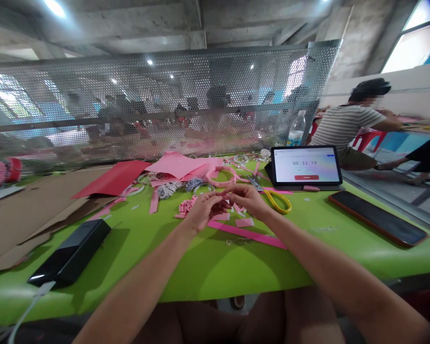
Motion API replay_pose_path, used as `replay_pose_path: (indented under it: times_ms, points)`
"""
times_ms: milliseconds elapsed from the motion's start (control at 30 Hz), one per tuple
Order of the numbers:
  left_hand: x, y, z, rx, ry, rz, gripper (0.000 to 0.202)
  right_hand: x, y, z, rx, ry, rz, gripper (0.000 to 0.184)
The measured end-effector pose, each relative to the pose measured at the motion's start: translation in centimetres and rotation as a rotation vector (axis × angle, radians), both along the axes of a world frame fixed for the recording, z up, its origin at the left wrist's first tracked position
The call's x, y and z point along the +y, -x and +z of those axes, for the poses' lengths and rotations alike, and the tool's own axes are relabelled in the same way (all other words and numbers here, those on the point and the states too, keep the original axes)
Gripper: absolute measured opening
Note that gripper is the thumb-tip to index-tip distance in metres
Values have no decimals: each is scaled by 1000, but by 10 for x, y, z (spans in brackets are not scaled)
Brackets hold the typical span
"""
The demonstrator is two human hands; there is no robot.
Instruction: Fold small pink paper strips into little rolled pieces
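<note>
My left hand (206, 210) and my right hand (246, 198) meet above the middle of the table, fingertips pinched together. Between them is a small pink paper strip, mostly covered by the fingers. Beside my left hand lies a pile of small folded pink paper pieces (186, 206). Cut pink paper rectangles (244, 222) and a long bright pink strip (251, 234) lie below the hands. A pink paper ring (222, 177) stands just behind them. Scissors with yellow handles (277, 201) rest to the right of my right hand.
On the green table (200, 282) are a tablet (306, 165) showing a timer, a phone (378, 217), a black power bank (71, 251) with a cable, cardboard (39, 210), red paper (112, 177) and pink sheets (179, 165). A perforated metal screen (146, 110) borders the back. A person (347, 124) sits at right.
</note>
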State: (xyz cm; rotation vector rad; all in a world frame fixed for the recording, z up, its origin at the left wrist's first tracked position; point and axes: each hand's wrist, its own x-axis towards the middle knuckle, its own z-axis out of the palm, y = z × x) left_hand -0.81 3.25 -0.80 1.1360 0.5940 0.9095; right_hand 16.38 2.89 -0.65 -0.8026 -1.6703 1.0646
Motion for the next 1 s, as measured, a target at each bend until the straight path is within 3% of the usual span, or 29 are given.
replay_pose_path:
  times_ms: [367, 1000]
  points:
    - [-2, 2, 4, -69, 81, -68, 16, 1, -6, -2, 101, 74, 97, 22]
    - [-2, 0, 3, -30, -31, -99, 19, 1, -1, -2, 45, -22, 170, 22]
